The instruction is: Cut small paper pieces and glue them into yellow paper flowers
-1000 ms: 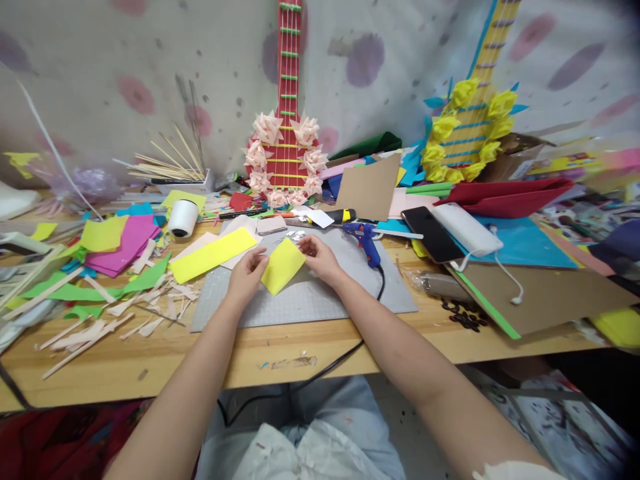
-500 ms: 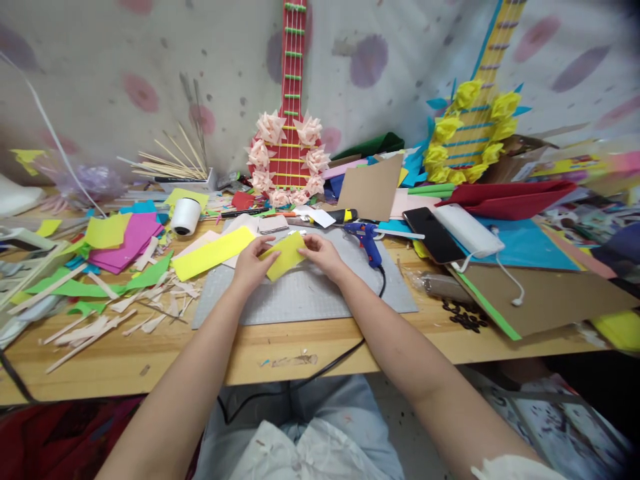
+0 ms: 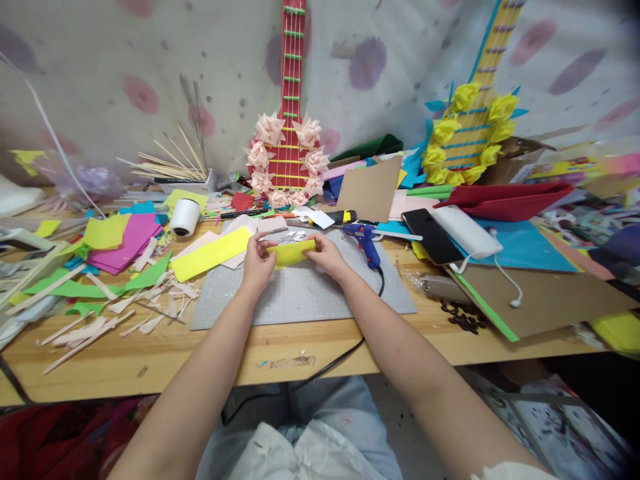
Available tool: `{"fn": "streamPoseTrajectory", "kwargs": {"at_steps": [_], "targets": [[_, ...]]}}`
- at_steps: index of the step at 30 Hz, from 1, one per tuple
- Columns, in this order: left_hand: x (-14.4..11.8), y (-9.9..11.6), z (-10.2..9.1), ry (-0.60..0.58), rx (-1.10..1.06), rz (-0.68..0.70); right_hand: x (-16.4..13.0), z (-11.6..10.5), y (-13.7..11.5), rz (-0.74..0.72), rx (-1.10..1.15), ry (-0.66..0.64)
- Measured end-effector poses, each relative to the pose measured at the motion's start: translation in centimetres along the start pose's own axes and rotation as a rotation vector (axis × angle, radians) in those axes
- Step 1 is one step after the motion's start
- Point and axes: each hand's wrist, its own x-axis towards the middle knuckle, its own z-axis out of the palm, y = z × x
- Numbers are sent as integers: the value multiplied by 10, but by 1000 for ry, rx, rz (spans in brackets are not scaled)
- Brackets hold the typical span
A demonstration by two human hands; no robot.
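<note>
A small piece of yellow felt (image 3: pixel 293 253) is stretched between my two hands, just above the grey cutting mat (image 3: pixel 300 300). My left hand (image 3: pixel 259 260) pinches its left end, and my right hand (image 3: pixel 326 255) pinches the right end. The piece lies nearly level, with its long side running across. Left of my left hand lies a longer yellow felt strip (image 3: pixel 210 255). Behind the hands are some small shiny bits (image 3: pixel 291 237) that I cannot make out. A blue glue gun (image 3: pixel 367 248) rests to the right of my right hand.
A red paper-flowered guitar (image 3: pixel 291 157) stands at the back. A yellow-flowered one (image 3: pixel 463 137) leans at right. Scraps (image 3: pixel 105 327) and a magenta sheet (image 3: pixel 125 243) spread at left. A phone (image 3: pixel 433 237) and white power bank (image 3: pixel 465 230) lie right. The glue gun's cord (image 3: pixel 345 360) crosses the table's front edge.
The yellow felt piece has turned from a slant to nearly level and now shows as a narrower strip. Both hands still hold it, the left hand having shifted slightly right.
</note>
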Motion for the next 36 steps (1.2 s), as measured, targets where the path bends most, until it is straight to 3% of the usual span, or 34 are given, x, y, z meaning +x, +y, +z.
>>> {"fn": "streamPoseTrajectory", "kwargs": {"at_steps": [5,10,15,24,27,32,36], "targets": [[-2,7,1,39,19,106,0,2,1,-31,-66,12],[-4,3,-2,-5,-70,-1,0,6,-2,-2,23,51],[-6,2,-3,-20,19,-72,-3,7,-4,-9,50,4],[-8,5,-1,-52,39,-88,-6,17,-8,-47,145,69],[-9,7,0,4,30,-83,-5,18,-10,-85,185,121],[-10,14,2,55,-24,-66,-4,19,-8,51,200,43],[-9,14,2,7,-53,-85,-5,23,-7,28,143,78]]}}
